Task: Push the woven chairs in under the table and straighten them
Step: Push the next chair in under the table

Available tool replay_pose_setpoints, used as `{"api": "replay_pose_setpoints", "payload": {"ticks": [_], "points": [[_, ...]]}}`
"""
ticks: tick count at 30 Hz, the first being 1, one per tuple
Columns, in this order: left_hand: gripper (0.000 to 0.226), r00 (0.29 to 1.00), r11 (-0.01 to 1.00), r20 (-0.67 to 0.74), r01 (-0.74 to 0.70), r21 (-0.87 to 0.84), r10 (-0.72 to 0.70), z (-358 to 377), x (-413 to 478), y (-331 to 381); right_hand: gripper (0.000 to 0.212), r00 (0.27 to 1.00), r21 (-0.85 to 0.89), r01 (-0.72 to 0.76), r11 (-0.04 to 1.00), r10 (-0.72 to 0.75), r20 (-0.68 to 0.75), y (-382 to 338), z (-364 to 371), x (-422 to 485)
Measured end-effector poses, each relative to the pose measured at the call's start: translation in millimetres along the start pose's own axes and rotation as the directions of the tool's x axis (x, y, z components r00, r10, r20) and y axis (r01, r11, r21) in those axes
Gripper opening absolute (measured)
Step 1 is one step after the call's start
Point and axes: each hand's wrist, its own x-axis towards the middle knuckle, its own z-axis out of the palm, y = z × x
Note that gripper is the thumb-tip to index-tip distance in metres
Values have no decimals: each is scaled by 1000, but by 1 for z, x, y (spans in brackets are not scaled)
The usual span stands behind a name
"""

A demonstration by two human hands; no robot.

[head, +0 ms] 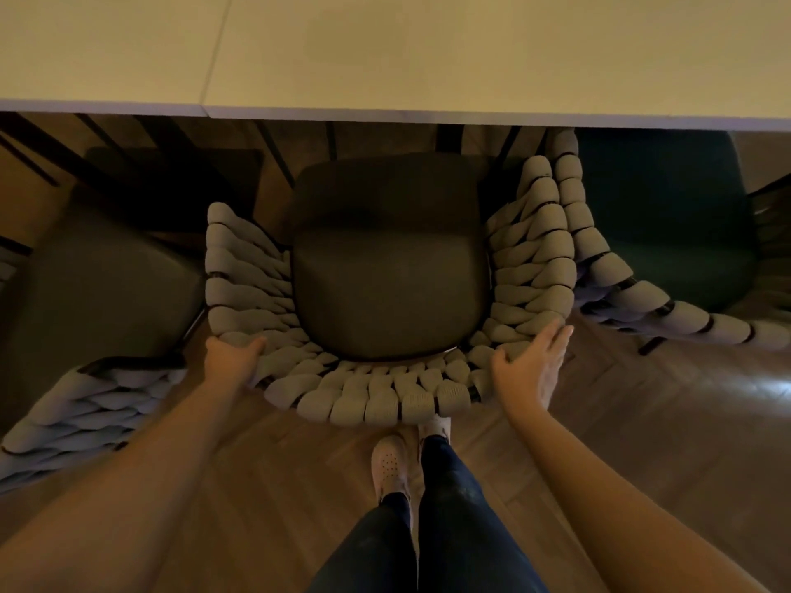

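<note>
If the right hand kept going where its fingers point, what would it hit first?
Likely the woven side of the neighbouring chair; the right hand lies flat on the middle chair, fingers aimed toward it, though depth is unclear.

Grey woven chair (376,395), dark seat cushion (389,288), stands squarely facing the pale table (428,57) edge.
</note>
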Motion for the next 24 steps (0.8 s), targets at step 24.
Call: {"api": "replay_pose_setpoints", "payload": {"ticks": [24], "points": [[41, 338, 1, 872, -932, 361, 354, 63, -77, 0, 22, 435, -431, 896, 106, -403, 805, -27, -6, 9]]}}
